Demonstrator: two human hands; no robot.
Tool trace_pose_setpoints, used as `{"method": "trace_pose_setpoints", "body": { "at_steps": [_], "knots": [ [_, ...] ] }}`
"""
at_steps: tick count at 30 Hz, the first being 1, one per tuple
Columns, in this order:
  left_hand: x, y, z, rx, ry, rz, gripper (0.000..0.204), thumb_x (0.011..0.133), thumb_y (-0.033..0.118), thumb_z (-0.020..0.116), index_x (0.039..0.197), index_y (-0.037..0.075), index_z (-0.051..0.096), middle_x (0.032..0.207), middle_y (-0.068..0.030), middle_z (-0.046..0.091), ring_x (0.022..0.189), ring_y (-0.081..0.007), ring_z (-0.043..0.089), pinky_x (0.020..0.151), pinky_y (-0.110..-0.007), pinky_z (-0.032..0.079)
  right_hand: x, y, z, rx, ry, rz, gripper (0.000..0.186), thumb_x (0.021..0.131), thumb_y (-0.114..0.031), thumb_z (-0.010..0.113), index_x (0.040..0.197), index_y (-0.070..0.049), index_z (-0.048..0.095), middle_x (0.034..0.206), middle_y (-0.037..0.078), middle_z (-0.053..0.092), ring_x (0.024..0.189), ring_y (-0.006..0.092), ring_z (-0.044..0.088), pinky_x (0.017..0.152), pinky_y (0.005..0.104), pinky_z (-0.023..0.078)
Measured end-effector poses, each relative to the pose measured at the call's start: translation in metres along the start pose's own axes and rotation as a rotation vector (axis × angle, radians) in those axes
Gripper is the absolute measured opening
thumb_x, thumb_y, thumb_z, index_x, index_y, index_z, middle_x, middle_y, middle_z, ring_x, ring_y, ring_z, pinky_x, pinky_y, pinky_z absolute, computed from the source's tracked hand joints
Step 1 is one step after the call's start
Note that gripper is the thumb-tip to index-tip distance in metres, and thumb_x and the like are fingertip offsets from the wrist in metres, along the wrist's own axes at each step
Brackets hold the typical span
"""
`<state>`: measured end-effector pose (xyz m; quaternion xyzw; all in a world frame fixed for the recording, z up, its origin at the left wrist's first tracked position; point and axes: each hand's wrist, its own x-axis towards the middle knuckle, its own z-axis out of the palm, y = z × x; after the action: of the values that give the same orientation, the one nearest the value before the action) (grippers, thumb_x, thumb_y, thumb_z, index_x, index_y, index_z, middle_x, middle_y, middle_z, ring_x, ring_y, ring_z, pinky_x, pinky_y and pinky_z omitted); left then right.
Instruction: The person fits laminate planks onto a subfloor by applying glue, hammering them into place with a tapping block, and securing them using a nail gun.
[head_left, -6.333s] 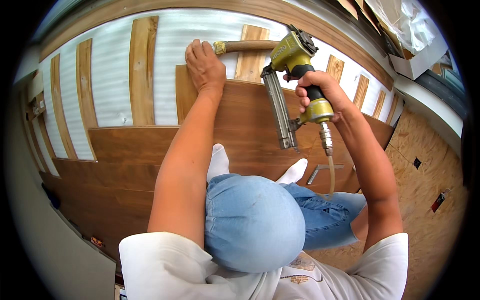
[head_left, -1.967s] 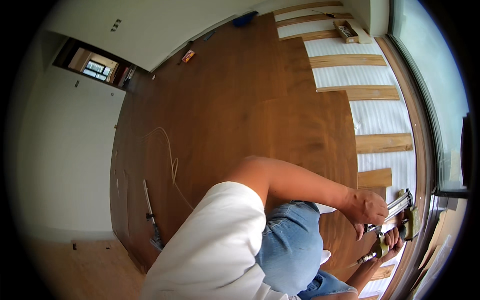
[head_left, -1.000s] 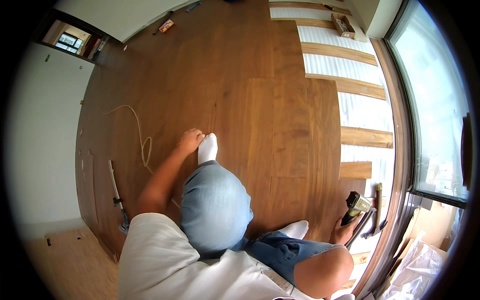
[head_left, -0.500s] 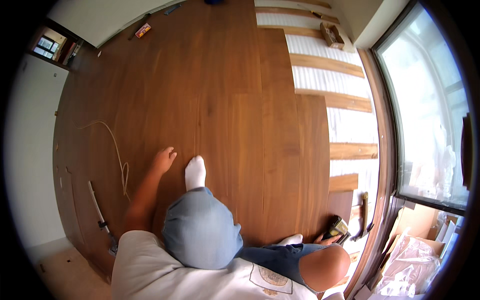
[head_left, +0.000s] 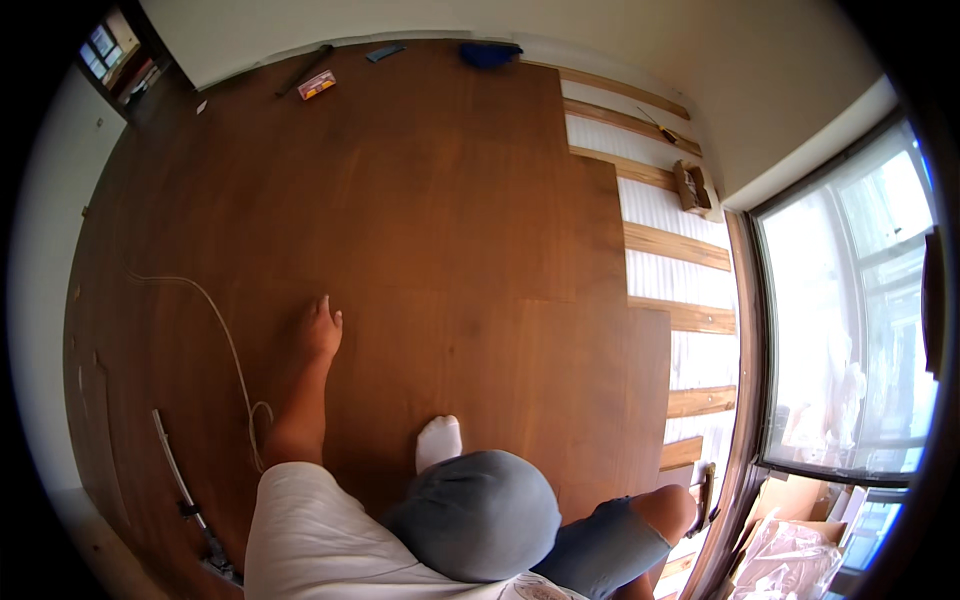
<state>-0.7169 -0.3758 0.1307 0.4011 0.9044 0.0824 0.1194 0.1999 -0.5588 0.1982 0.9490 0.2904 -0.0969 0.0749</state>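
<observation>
My left hand point(head_left: 325, 330) reaches forward over the brown wooden floor point(head_left: 440, 200), fingers apart and holding nothing; whether it touches the boards I cannot tell. A thin pale hose point(head_left: 222, 318) lies left of that forearm. My socked foot point(head_left: 440, 440) rests on the boards beside my bent denim-covered knee. My right hand is hidden, as is the nail gun seen earlier. A wooden-handled tool point(head_left: 708, 495) lies at the right edge beyond my right knee. A long metal tool point(head_left: 175, 470) lies at lower left.
Battens point(head_left: 678, 242) on white underlay run along the right, with a cardboard box point(head_left: 694, 186) and a screwdriver point(head_left: 658, 125). A blue object point(head_left: 488, 55) and small box point(head_left: 316, 85) lie at the far wall. A glazed window point(head_left: 840, 300) and packaging point(head_left: 785, 550) stand at right.
I have turned from the batten side to face along the room. My left hand left the nail gun, passed my foot and now reaches farther forward. The nail gun has dropped from view.
</observation>
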Motion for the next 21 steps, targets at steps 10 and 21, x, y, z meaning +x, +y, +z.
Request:
{"method": "trace_pose_setpoints", "body": {
  "at_steps": [10, 21],
  "knots": [
    [0.19, -0.09, 0.017, 0.024, 0.505, -0.125, 0.056, 0.096, 0.028, 0.065, 0.141, -0.003, 0.053, 0.149, -0.0247, 0.05, 0.138, -0.0412, 0.046, 0.118, -0.049, 0.037, 0.009, -0.378, -0.086, 0.138, 0.061, -0.748, 0.056, 0.093, -0.01, 0.062, 0.145, 0.005, 0.047, 0.088, 0.016, 0.072, 0.085, 0.0351, 0.069, 0.082, 0.0456, 0.054],
    [0.281, -0.079, 0.005, 0.056, 0.549, -0.357, 0.054, 0.103, 0.029, 0.054, 0.145, -0.003, 0.05, 0.156, -0.0227, 0.044, 0.143, -0.0402, 0.041, 0.12, -0.051, 0.032, -0.242, -0.984, -0.004, -0.029, -0.303, -1.358, 0.051, 0.095, -0.026, 0.06, 0.143, -0.009, 0.056, 0.133, 0.021, 0.065, 0.123, 0.0375, 0.062, 0.103, 0.0449, 0.05]
  ]
}}
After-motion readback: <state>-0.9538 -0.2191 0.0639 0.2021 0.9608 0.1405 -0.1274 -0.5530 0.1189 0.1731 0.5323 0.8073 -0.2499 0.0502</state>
